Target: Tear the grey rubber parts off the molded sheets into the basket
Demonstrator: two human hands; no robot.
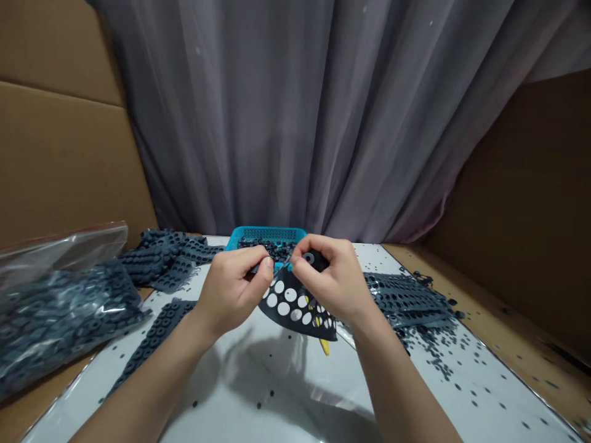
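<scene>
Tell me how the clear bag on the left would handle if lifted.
The clear bag looks floppy, its top creased above the contents. The small dark pieces inside would probably shift as it lifts. Its glossy film may be slippery.

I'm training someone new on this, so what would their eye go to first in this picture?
Probably the black sheet full of round holes, hanging from the left hand and right hand in the middle. Just behind them, the bright blue basket of small dark pieces stands out. At the far left, a bulging clear bag of dark ring-shaped pieces also catches the eye.
</scene>
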